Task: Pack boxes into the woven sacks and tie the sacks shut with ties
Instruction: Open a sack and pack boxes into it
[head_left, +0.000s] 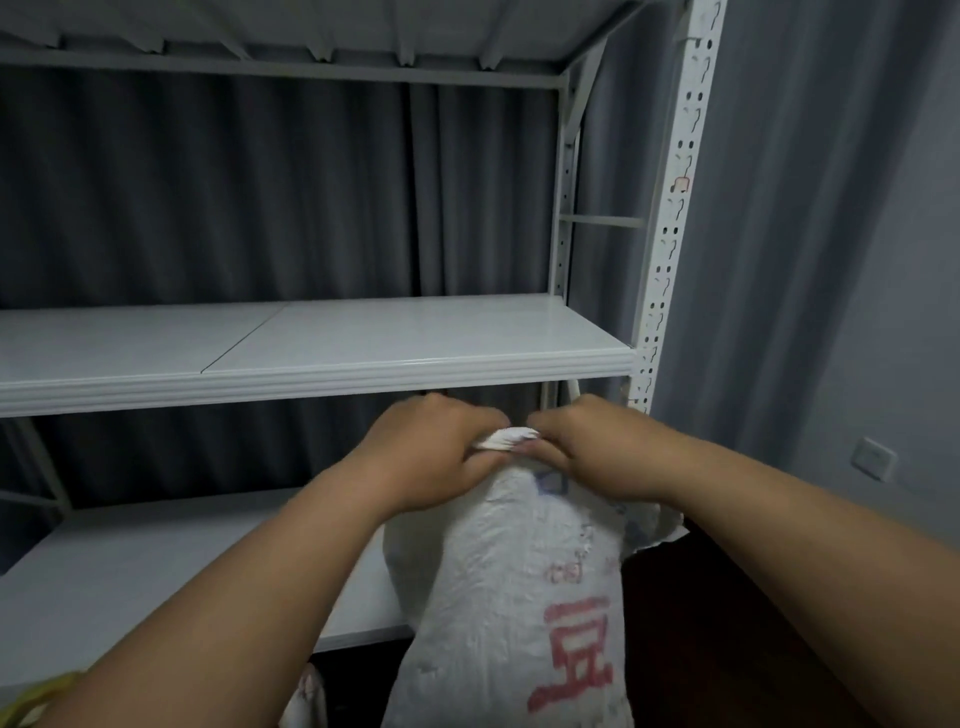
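Ahead, white metal shelving (415, 358), grey curtain (208, 197) behind; both grips clench woven sack (519, 597) mouth.

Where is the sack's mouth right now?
In the head view, right of centre: the sack has its bunched mouth gripped between the left hand and right hand, just below the middle shelf.

White metal shelving unit (322, 358), tiers stacked before a grey curtain.
The woven sack (514, 597) stands upright against the lower shelf's (156, 582) front edge; its base is out of view.
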